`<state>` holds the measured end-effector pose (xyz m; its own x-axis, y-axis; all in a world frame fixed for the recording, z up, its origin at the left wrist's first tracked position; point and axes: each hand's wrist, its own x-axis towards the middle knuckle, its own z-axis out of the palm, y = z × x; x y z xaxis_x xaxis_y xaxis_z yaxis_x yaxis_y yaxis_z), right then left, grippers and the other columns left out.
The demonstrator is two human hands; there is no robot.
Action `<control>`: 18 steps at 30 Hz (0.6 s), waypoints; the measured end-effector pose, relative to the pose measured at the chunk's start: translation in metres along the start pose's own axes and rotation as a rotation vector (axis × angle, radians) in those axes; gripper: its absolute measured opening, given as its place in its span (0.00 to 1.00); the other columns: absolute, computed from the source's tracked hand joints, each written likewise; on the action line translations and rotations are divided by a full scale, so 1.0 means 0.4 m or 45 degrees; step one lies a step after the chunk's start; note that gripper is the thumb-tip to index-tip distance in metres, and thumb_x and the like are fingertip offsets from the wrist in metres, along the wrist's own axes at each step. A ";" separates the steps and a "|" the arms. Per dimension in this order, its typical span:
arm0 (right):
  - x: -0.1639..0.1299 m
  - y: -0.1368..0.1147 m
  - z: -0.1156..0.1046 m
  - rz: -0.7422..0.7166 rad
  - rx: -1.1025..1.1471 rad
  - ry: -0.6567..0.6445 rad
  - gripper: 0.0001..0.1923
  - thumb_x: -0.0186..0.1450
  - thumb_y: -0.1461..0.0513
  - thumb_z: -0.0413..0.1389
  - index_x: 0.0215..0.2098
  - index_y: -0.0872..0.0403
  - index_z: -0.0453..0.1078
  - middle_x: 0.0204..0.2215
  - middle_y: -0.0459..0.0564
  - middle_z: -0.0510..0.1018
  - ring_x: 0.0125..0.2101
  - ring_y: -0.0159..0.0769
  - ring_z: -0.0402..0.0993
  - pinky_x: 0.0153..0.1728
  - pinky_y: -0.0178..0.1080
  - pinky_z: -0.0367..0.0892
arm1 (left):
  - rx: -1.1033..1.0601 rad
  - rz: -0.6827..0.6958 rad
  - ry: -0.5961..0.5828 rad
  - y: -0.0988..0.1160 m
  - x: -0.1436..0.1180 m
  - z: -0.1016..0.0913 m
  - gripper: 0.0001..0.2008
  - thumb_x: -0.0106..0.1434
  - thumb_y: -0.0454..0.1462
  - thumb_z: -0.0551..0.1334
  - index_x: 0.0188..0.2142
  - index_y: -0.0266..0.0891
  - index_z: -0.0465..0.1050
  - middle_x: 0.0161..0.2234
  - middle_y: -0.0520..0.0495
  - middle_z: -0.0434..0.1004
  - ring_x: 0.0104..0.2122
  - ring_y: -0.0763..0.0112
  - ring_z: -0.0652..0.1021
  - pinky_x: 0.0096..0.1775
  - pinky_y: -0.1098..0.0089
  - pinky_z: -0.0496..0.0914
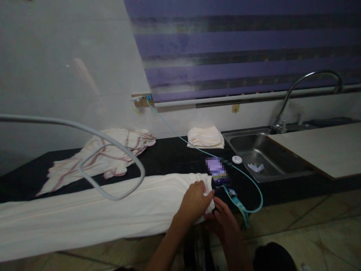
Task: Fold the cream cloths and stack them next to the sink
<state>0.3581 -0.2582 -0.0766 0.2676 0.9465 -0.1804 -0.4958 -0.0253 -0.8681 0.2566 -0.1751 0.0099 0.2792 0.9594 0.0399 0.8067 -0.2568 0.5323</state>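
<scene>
A long white cloth [113,210] stretches from the left side to the right along the front of the dark counter, with gathered folds at its right end. My left hand [194,199] lies over that end, its fingers curled onto the gathered fabric. Just right of it and lower, my right hand [224,218] has its fingers closed at the cloth's end edge; part of this hand is in shadow. Beyond the hands lies a phone [216,169] with a blurred screen, a teal strap [238,203] beside it.
A crumpled cloth with reddish stripes [96,156] and a folded cream cloth [205,137] rest at the back. A grey cable [124,146] loops in front. A teal charging cable [166,122] runs from the wall socket [141,100]. Right are a sink [262,150], faucet [284,101] and board [324,146].
</scene>
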 end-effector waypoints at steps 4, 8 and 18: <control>-0.020 0.033 -0.019 -0.195 -0.332 -0.013 0.33 0.66 0.44 0.60 0.62 0.53 0.71 0.40 0.55 0.85 0.35 0.46 0.83 0.31 0.41 0.77 | 0.091 0.004 -0.007 -0.006 -0.051 -0.030 0.16 0.69 0.49 0.62 0.42 0.38 0.72 0.45 0.40 0.77 0.46 0.54 0.75 0.49 0.58 0.66; -0.025 0.050 -0.037 -0.463 -0.648 0.031 0.29 0.70 0.48 0.56 0.64 0.52 0.71 0.53 0.60 0.82 0.44 0.47 0.83 0.39 0.41 0.79 | -0.151 0.085 -0.109 -0.051 -0.119 -0.031 0.15 0.63 0.42 0.67 0.49 0.42 0.74 0.47 0.45 0.78 0.46 0.59 0.76 0.49 0.62 0.68; 0.003 0.028 -0.043 -0.354 -0.694 0.029 0.28 0.66 0.46 0.63 0.55 0.56 0.78 0.40 0.56 0.86 0.32 0.42 0.83 0.33 0.38 0.78 | -0.429 0.072 0.087 -0.098 -0.089 0.002 0.04 0.61 0.36 0.63 0.30 0.40 0.77 0.33 0.47 0.81 0.36 0.64 0.78 0.41 0.65 0.69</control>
<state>0.3670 -0.2630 -0.0946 0.3466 0.9344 0.0824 0.0876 0.0552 -0.9946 0.2154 -0.1994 -0.0133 0.2742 0.9532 0.1278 0.5705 -0.2682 0.7762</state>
